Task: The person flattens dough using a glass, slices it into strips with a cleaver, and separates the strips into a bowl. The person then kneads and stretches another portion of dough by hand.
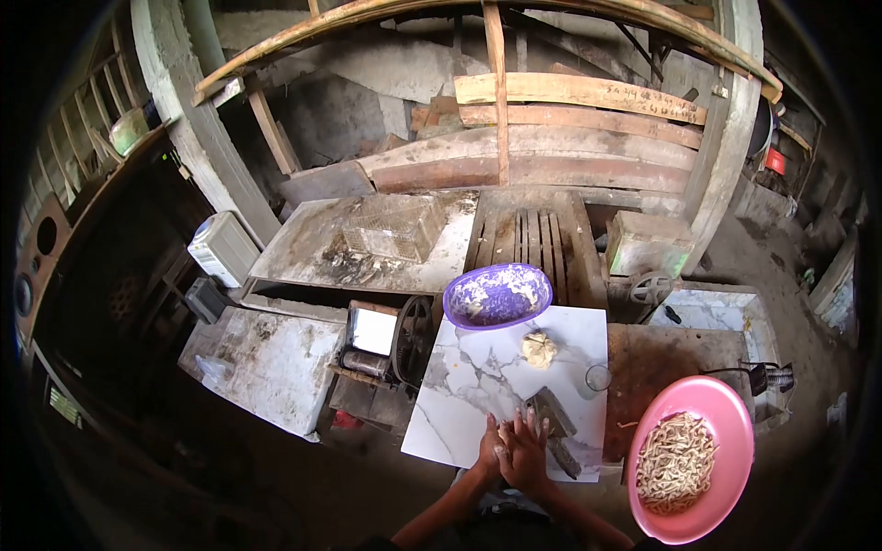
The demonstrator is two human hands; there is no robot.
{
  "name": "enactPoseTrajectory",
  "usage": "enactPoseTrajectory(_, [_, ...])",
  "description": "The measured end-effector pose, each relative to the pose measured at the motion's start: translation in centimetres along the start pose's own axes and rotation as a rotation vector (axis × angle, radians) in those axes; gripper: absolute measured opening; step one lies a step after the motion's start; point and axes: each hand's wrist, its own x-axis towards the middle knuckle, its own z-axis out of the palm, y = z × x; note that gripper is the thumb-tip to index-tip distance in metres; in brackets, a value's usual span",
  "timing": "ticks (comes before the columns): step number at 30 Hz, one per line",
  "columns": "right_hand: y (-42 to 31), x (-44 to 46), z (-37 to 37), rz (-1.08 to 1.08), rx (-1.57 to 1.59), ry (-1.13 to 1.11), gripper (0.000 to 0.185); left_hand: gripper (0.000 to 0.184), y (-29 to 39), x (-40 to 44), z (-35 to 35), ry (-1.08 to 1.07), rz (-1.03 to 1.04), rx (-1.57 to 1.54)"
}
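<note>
Over the front of the white marbled board (pixel 459 367), my left hand (pixel 491 448) and my right hand (pixel 526 453) touch each other. The right hand's fingers are stretched out and spread. The left hand's visible fingers also look extended, though part of it is hidden by the right. Whether any dough lies between the palms cannot be made out. Just right of my hands lie dark, block-like pieces (pixel 555 415). A pale lump of dough (pixel 538 350) sits farther back, near a purple basin (pixel 497 297) smeared with dough.
A clear glass (pixel 598 377) stands at the board's right edge. The pink basin (pixel 732 441) at right holds many pale dough strips (pixel 678 462). To the left is a machine with a dark wheel (pixel 412 340); a wire cage (pixel 395 227) sits on the back table.
</note>
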Motion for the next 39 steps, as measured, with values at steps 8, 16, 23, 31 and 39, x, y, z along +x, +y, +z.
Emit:
enactPoseTrajectory(8, [1.7, -0.5, 0.3, 0.088, 0.259, -0.052, 0.043, 0.079, 0.4, 0.6, 0.4, 0.311, 0.040, 1.023])
enactPoseTrajectory(16, [1.6, -0.3, 0.3, 0.003, 0.407, -0.014, 0.045, 0.088, 1.0, -2.9, 7.0, 0.066, -0.127, 0.091])
enactPoseTrajectory(23, [2.6, -1.0, 1.7, 0.204, 0.450, 0.110, 0.038, 0.091, 2.2, -4.3, 8.6, 0.107, -0.168, 0.158])
enactPoseTrajectory(31, [3.5, 1.7, 4.5, 0.838, 0.800, 0.174, 0.043, 0.066, 2.2, -4.9, 10.7, -0.121, 0.082, 0.515])
enactPoseTrajectory(39, [-1.4, 1.8, 3.9, 0.701, 1.377, 0.050, 0.055, 0.067, 5.7, -0.6, 6.9, 0.082, 0.387, 0.815])
